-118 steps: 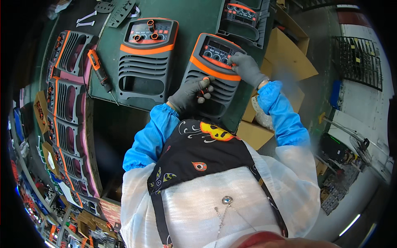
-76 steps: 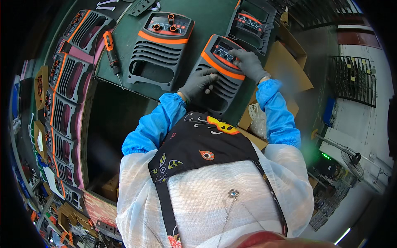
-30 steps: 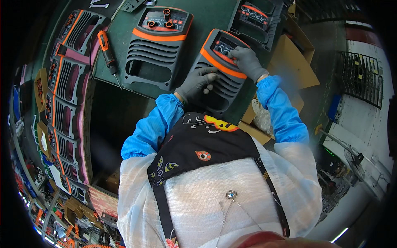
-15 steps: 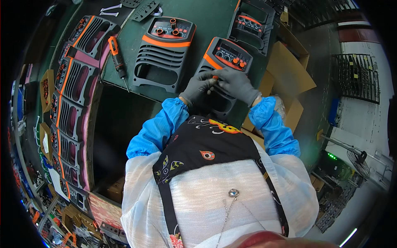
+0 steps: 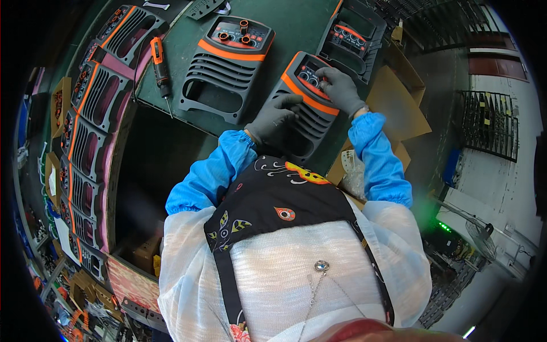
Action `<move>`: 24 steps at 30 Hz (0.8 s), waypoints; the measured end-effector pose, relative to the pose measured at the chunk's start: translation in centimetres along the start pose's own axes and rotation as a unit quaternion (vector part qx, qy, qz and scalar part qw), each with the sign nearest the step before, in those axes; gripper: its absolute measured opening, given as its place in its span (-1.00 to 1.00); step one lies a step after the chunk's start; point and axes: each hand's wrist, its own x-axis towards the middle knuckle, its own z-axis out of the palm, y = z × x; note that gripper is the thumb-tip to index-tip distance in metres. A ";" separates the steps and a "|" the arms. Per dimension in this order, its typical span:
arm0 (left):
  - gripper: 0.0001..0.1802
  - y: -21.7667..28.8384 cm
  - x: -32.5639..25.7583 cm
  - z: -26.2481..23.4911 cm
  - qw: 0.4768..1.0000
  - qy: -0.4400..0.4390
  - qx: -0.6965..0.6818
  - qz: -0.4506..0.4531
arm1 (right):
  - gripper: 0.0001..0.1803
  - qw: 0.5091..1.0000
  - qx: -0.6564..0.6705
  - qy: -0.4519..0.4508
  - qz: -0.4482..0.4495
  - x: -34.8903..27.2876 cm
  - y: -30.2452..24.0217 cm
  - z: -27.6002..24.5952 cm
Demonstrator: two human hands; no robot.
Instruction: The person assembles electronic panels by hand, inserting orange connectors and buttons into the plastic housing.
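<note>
A dark grey front panel with an orange band (image 5: pixel 298 108) lies on the green table (image 5: pixel 290 28) right in front of me. My left hand (image 5: pixel 274 116), in a grey glove, rests flat on its louvred lower part. My right hand (image 5: pixel 341 90), also gloved, has its fingertips on the knobs at the panel's control end. Whether the fingers grip a knob cannot be seen. A second panel of the same kind (image 5: pixel 227 68) lies to the left, and a third (image 5: pixel 348 37) farther back on the right.
An orange-handled screwdriver (image 5: pixel 160 67) lies at the table's left edge. A long row of stacked panels (image 5: pixel 85 137) runs down the left side. Brown cardboard boxes (image 5: pixel 399 102) stand to the right of the table. Metal brackets (image 5: pixel 206 7) lie at the far edge.
My right hand has moved from beside my left hand up to the knobs at the panel's control end. The left hand has stayed on the louvres.
</note>
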 end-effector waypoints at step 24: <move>-0.59 -0.5 1.0 -0.5 0.989 0.053 -0.140 -0.013 | -0.77 0.995 -0.040 -0.091 -0.029 2.0 0.9 1.2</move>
